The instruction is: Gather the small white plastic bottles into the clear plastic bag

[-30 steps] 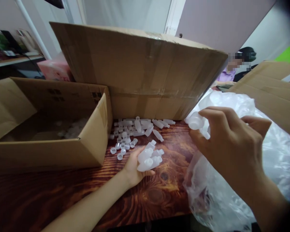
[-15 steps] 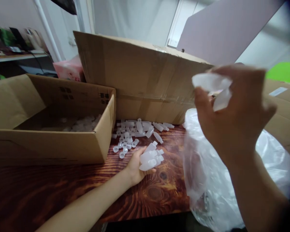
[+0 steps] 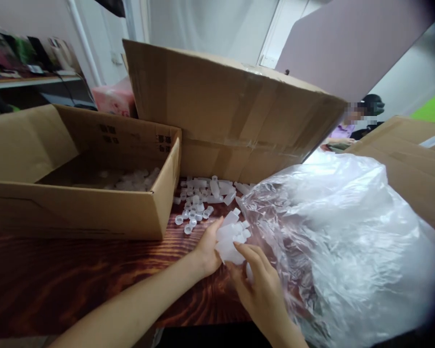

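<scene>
Just the head view here. The left hand is seen down at the table, fingers curled loosely round a bunch of small see-through bottles, so they're clutched rather than squeezed in a tight fist. The right hand is laid just beside it, fingers half bent, fingertips set on the near edge of that same bunch. Whether anything is actually gripped by it can't be told. A big crinkly clear bag is piled right up against both hands on the right. Loose bottles and caps are scattered on the table just behind, between an open box on the left and a bigger box at the back. A few pale pieces can be made out inside the open box.
</scene>
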Tool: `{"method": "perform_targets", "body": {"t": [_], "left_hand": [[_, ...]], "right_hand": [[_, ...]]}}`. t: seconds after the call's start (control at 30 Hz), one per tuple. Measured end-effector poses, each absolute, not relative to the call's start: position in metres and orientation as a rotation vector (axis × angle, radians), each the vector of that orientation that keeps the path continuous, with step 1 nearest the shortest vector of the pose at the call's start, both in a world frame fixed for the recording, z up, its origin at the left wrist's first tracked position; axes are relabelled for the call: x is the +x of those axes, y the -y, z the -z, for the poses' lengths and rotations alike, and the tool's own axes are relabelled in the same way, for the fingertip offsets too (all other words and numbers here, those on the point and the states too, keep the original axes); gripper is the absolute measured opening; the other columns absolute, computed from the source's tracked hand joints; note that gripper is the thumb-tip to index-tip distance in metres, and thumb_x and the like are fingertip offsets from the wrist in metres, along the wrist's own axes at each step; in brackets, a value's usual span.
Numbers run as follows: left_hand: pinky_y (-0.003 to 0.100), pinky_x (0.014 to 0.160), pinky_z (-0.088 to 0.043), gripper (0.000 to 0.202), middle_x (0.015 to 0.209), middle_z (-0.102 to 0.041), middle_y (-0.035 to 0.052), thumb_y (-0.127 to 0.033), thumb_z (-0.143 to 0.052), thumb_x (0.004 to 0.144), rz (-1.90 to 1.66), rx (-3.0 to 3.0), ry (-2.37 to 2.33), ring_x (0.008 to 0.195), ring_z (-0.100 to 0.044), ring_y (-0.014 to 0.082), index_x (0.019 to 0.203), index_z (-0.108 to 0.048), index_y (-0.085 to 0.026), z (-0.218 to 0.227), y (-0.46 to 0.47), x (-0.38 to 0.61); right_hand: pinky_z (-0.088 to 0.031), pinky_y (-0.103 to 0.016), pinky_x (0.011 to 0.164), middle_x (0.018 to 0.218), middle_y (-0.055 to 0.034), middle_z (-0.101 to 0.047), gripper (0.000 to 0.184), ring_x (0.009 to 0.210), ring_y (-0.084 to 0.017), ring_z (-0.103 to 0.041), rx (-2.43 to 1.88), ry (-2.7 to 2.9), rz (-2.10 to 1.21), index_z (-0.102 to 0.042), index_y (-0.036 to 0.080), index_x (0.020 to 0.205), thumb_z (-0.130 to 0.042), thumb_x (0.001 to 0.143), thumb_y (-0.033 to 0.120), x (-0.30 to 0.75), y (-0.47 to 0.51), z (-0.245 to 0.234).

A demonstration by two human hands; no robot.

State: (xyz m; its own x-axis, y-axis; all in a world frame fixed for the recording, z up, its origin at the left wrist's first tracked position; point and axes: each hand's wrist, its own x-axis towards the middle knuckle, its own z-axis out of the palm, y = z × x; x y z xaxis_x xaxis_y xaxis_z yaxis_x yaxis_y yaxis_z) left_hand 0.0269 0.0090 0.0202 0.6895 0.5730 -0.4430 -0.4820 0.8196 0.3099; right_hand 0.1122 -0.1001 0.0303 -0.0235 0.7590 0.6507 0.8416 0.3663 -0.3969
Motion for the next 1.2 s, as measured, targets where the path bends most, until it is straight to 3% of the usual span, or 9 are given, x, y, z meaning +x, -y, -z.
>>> {"method": "perform_targets", "body": {"t": [0.23,0.43,0.6,0.7,0.8,0.9,1.0,1.1,1.2], "left_hand": [[0.023,0.057,-0.047,0.032,0.07,-0.068,0.0079,-0.038,-0.051,0.091,-0.609,0.166,-0.504,0.057,-0.062,0.015,0.084,-0.064,-0.009,-0.019,-0.009,0.027],[0.02,0.056,-0.047,0.029,0.068,-0.066,0.0042,-0.032,-0.049,0.093,-0.64,0.177,-0.521,0.057,-0.061,0.012,0.08,-0.063,-0.011,-0.024,-0.009,0.024],[0.022,0.053,-0.048,0.035,0.061,-0.063,0.0029,-0.039,-0.047,0.092,-0.611,0.188,-0.527,0.052,-0.059,0.0121,0.072,-0.059,-0.013,-0.025,-0.01,0.027],[0.021,0.042,-0.044,0.034,0.058,-0.06,0.0017,-0.036,-0.044,0.092,-0.608,0.212,-0.526,0.046,-0.056,0.0118,0.072,-0.059,-0.014,-0.03,-0.01,0.026],[0.02,0.033,-0.038,0.032,0.058,-0.061,0.0009,-0.035,-0.044,0.091,-0.61,0.23,-0.532,0.044,-0.056,0.0122,0.076,-0.061,-0.014,-0.034,-0.011,0.022],[0.019,0.031,-0.04,0.032,0.059,-0.061,0.0,-0.035,-0.042,0.092,-0.617,0.219,-0.548,0.043,-0.056,0.0113,0.078,-0.062,-0.014,-0.036,-0.013,0.019],[0.02,0.032,-0.045,0.032,0.064,-0.064,0.0013,-0.036,-0.042,0.092,-0.614,0.207,-0.569,0.046,-0.059,0.0123,0.084,-0.064,-0.013,-0.035,-0.013,0.019],[0.022,0.034,-0.049,0.032,0.067,-0.066,0.0019,-0.036,-0.043,0.092,-0.623,0.195,-0.59,0.049,-0.061,0.0134,0.088,-0.065,-0.013,-0.033,-0.013,0.019],[0.024,0.035,-0.051,0.031,0.07,-0.067,0.002,-0.036,-0.044,0.092,-0.64,0.187,-0.603,0.053,-0.063,0.0142,0.091,-0.065,-0.014,-0.031,-0.014,0.019]], "right_hand": [[-0.051,-0.039,0.077,0.108,-0.0111,-0.066,0.029,0.092,-0.024,-0.065,-1.424,1.943,0.329,-0.048,0.02,0.123,-0.048,0.095,0.013,0.117,0.08,-0.022],[-0.05,-0.04,0.076,0.108,-0.0113,-0.065,0.029,0.091,-0.025,-0.064,-1.467,1.975,0.314,-0.049,0.02,0.123,-0.049,0.094,0.012,0.118,0.071,-0.022],[-0.051,-0.032,0.067,0.106,-0.0111,-0.057,0.036,0.08,-0.02,-0.061,-1.454,1.869,0.204,-0.05,0.021,0.129,-0.052,0.094,0.016,0.104,0.079,-0.027],[-0.052,-0.035,0.081,0.116,-0.0117,-0.049,0.039,0.101,-0.022,-0.056,-1.429,1.705,-0.003,-0.044,0.021,0.134,-0.047,0.095,0.02,0.101,0.092,-0.035],[-0.045,-0.045,0.096,0.121,-0.011,-0.047,0.032,0.115,-0.025,-0.05,-1.423,1.401,-0.032,-0.044,0.022,0.127,-0.045,0.095,0.023,0.102,0.106,-0.037],[-0.048,-0.043,0.088,0.111,-0.0092,-0.055,0.02,0.102,-0.024,-0.057,-1.5,1.179,-0.072,-0.05,0.02,0.111,-0.053,0.094,0.03,0.106,0.116,-0.027],[-0.049,-0.04,0.08,0.101,-0.0085,-0.06,0.022,0.093,-0.025,-0.06,-1.69,1.136,-0.029,-0.057,0.019,0.104,-0.054,0.094,0.038,0.108,0.125,-0.012],[-0.047,-0.043,0.087,0.113,-0.0119,-0.056,0.033,0.106,-0.028,-0.055,-1.795,1.25,0.184,-0.055,0.018,0.122,-0.046,0.097,0.038,0.105,0.131,0.006],[-0.047,-0.043,0.093,0.128,-0.0159,-0.048,0.042,0.121,-0.027,-0.047,-1.787,1.471,0.258,-0.039,0.015,0.139,-0.04,0.099,0.026,0.102,0.134,0.021]]}}
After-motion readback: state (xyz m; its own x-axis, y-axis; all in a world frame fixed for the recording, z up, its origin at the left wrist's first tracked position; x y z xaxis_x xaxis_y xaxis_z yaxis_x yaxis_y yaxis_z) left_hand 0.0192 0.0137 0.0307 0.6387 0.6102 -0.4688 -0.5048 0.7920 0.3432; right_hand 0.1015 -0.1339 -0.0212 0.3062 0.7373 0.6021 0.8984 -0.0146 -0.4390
